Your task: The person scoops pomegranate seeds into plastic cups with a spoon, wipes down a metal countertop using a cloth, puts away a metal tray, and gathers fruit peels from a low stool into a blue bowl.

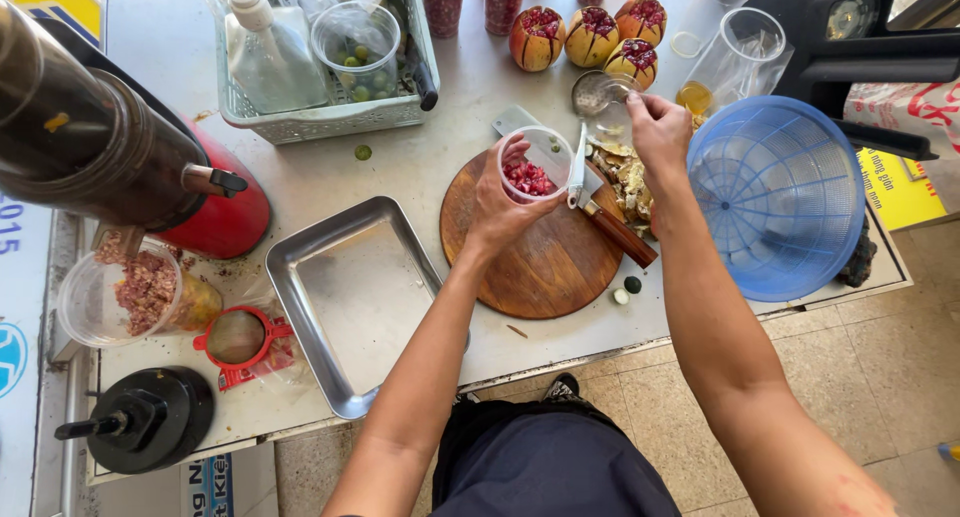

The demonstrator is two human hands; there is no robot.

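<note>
My left hand grips a clear plastic cup partly filled with red pomegranate seeds, held over a round wooden cutting board. My right hand reaches past the board, fingers pinched at the rim of a small metal bowl. A cleaver with a wooden handle lies on the board beside a heap of pale peel scraps. Three cut-open pomegranates stand behind the bowl.
A blue plastic colander sits at the right edge. An empty steel tray lies left of the board. A red juicer, a pulp cup, a red strainer and a basket of containers fill the left and back.
</note>
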